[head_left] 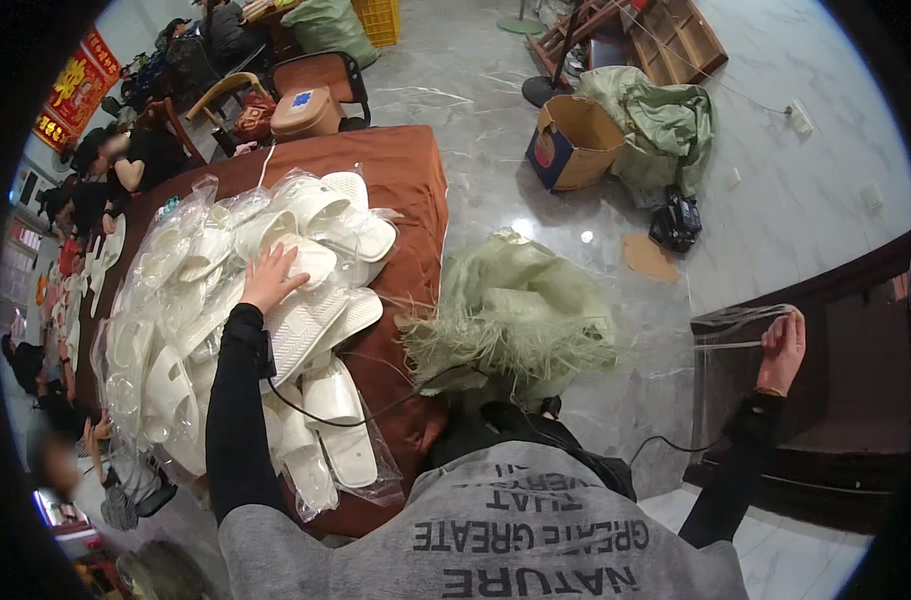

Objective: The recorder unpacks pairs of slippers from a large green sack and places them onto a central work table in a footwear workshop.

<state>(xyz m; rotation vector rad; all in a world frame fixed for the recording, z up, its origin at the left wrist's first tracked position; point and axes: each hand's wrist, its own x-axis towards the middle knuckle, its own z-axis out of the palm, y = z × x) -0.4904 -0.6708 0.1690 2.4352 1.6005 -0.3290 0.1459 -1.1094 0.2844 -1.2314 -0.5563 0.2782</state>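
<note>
A large heap of white slippers, many in clear plastic bags, covers much of a table with a brown cloth. My left hand rests on the heap with its fingers spread, touching a slipper near the middle. Far out to the right, my right hand is raised, its fingers closed on thin clear plastic film. The film trails leftward from the fingers, and its full shape is hard to make out. Between my arms, beside the table, stands a pale green woven sack with a frayed rim.
A cardboard box and another green sack stand on the floor ahead to the right. Dark wooden furniture is near my right arm. A chair stands behind the table. Other people sit along the left side.
</note>
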